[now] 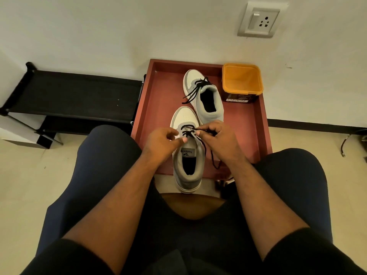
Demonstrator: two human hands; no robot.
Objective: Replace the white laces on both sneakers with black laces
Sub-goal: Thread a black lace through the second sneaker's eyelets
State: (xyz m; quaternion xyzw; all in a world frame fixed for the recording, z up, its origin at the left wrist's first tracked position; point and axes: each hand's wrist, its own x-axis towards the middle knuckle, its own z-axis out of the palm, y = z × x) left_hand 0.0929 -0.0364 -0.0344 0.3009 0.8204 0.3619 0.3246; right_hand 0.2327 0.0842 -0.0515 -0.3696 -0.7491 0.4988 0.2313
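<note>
Near sneaker (187, 155): grey and white, toe pointing away from the person, lying on the red-brown tray (156, 108) with its heel past the tray's near edge; black lace (188, 132) threaded across the lowest eyelets only, with one loose end trailing down the shoe's right side onto the tray. Left hand (161, 143): grip closed, fingers curled against the left eyelet edge of this sneaker, thumb tip at the tongue; whether it pinches the lace itself cannot be told. Right hand (218, 138): grip narrow, thumb and forefinger pinching the black lace just beside the right eyelets. Far sneaker (204, 96): same make, standing farther back on the tray, toe away; black far lace (195, 90) through the lower eyelets, ends lying loose over the shoe's left side. Orange tub (241, 80): open-topped, dark lower band with a label, in the tray's far right corner, just beside the far sneaker. Black rack (75, 96): low, against the wall, left of the tray. Wall socket (259, 21): switch and outlet plate, upper right. Person seated, dark-clad knees on either side of the tray.
</note>
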